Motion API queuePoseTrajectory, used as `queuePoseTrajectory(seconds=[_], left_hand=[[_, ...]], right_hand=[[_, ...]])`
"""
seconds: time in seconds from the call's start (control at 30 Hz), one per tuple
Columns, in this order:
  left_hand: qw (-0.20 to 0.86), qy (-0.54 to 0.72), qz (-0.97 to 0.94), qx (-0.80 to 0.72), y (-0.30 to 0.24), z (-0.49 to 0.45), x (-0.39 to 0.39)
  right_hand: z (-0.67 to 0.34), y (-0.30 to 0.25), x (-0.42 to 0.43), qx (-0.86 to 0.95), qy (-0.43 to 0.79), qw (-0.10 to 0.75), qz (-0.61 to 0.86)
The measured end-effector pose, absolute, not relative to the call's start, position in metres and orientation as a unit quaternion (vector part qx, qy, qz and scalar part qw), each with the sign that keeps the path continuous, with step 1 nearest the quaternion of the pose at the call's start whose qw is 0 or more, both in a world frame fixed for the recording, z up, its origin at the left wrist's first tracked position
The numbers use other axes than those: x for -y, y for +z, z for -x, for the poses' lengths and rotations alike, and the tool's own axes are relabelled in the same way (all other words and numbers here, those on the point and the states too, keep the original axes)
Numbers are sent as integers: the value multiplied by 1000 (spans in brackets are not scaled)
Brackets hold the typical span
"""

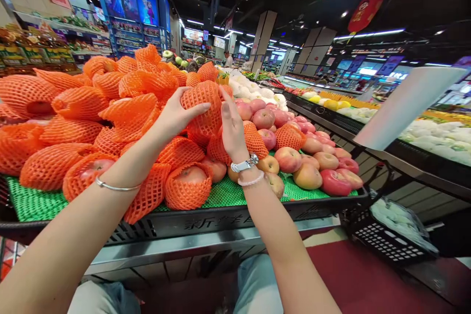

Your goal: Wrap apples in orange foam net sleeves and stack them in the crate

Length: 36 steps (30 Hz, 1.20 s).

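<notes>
An apple in an orange foam net (203,108) is held up between my two hands, above the front part of the fruit pile. My left hand (180,109) grips its left side, thumb across the front and fingers behind. Against its right side lies my right hand (233,132), with the fingers together and pointing up. Around and below my hands are more netted apples (75,103), heaped mostly on the left. Bare red and yellow apples (308,175) lie to the right, with a few netted ones among them.
A black crate edge (228,221) and green mesh liner (228,194) border the fruit in front. White-netted fruit (253,88) lies behind. On the right are a roll of plastic bags (408,108), a black basket (390,240) and another produce stand (437,142).
</notes>
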<state>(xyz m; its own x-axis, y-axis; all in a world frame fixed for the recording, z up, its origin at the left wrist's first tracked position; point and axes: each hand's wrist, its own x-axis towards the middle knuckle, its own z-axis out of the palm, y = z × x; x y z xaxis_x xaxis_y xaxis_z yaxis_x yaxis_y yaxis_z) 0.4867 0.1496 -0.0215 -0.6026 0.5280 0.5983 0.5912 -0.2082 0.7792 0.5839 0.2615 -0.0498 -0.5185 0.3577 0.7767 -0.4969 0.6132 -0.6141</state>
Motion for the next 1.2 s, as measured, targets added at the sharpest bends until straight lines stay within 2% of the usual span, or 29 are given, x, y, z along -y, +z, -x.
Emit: queuePoseTrajectory(seconds=[0.07, 0.17, 0.23, 0.37, 0.5, 0.67, 0.8, 0.9, 1.1, 1.2], left_hand=[[123, -568, 492, 648, -22, -484, -147], [218, -459, 610, 608, -22, -484, -143], [258, -396, 671, 572, -23, -485, -142], [285, -324, 736, 522, -25, -493, -143], [266, -291, 783, 482, -29, -503, -145], [153, -349, 792, 477, -21, -508, -139], [76, -419, 717, 553, -10, -500, -130], [50, -401, 697, 592, -12, -489, -131], [44, -383, 683, 621, -23, -476, -139], [28, -380, 668, 640, -24, -478, -139]], right_hand=[[-585, -47, -264, 739, 486, 465, -31], [-593, -38, -270, 753, 544, 367, -44], [-604, -32, -273, 784, 525, 325, -61], [-631, -26, -273, 814, 494, 293, -79], [-647, -34, -262, 798, 521, 299, -58], [-682, -53, -264, 761, 519, 388, 23], [-745, -76, -304, 787, 381, 475, 95], [-793, -105, -346, 795, 268, 521, 160], [-831, -165, -395, 795, 256, 521, 175], [-827, -172, -391, 813, 274, 472, 202]])
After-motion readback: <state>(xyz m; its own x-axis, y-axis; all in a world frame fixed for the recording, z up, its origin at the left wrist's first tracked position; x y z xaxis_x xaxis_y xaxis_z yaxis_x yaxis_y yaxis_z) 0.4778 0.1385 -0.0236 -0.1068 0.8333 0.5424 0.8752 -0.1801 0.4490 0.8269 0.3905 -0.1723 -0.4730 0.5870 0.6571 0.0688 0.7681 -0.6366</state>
